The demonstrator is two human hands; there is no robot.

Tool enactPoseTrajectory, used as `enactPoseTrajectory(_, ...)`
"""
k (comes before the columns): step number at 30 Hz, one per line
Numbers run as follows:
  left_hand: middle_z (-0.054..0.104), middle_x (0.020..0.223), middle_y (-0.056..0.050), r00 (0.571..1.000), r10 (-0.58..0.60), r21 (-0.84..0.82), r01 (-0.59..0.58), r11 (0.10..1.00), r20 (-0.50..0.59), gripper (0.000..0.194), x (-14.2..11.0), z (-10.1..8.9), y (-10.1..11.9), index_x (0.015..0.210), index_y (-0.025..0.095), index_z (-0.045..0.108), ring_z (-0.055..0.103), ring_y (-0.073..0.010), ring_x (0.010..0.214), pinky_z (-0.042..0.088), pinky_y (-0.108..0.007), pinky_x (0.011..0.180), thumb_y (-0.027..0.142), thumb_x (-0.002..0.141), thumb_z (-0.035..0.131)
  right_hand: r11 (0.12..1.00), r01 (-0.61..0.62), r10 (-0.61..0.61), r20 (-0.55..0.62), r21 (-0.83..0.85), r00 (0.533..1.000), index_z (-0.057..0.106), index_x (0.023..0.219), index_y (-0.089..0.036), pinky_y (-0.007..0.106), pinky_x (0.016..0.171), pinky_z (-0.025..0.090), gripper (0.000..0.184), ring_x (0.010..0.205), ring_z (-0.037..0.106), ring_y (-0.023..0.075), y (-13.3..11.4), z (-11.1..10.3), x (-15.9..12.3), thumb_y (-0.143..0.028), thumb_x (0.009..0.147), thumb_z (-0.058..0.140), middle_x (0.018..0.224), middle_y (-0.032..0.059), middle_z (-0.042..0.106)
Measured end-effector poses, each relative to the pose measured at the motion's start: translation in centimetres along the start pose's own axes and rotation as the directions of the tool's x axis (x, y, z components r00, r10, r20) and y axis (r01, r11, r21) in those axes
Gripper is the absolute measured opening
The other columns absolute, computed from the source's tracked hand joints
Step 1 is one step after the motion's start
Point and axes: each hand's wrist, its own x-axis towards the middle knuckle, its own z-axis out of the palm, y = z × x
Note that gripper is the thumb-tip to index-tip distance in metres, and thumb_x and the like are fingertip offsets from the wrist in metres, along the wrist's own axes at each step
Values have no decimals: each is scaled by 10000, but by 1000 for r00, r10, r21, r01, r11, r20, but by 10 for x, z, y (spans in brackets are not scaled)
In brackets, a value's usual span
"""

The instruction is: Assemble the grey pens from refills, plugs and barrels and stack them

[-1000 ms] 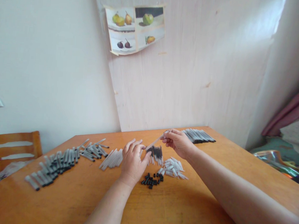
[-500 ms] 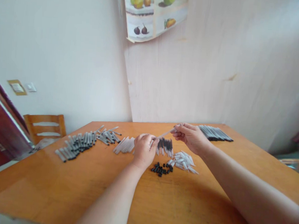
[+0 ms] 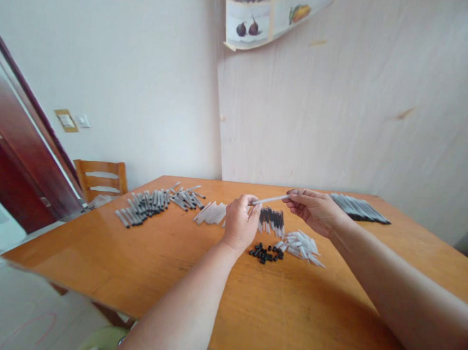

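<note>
A slim translucent pen barrel spans the gap between my hands above the table. My left hand is closed round its left end, and the fingers of my right hand pinch its right end. Just below lie a row of black-and-white pen refills, a heap of small black plugs and a pile of pale pointed pieces. Left of my left hand, a row of pale tubes is partly hidden by it.
On the wooden table lie grey pen caps with black ends and a looser group at the left. A row of grey, black-ended pens lies at the far right. A chair stands beyond the left edge.
The camera view has turned left and tilted down. The barrel is more level between my hands, and more of it shows; both hands still grip it.
</note>
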Motion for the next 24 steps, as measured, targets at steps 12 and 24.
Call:
enactPoseTrajectory(12,676,927,-42,986,-164,-145,164,976,6,152,-1,3,-18,968,225,590,630,-170,896,480,-329,827,319,851,563,970,183,-169,99,-159,981,666,836,-170,267,652,474,263,676,586,115,-19,26,-13,-307,651,793,797,32,674)
enactPoseTrajectory(24,663,855,-21,952,-305,-326,295,898,20,156,14,4,15,938,214,585,613,-136,799,505,-301,772,295,807,604,984,104,-104,9,-143,995,636,753,-173,227,579,495,191,619,604,113,-22,14,-6,-276,680,779,738,50,690)
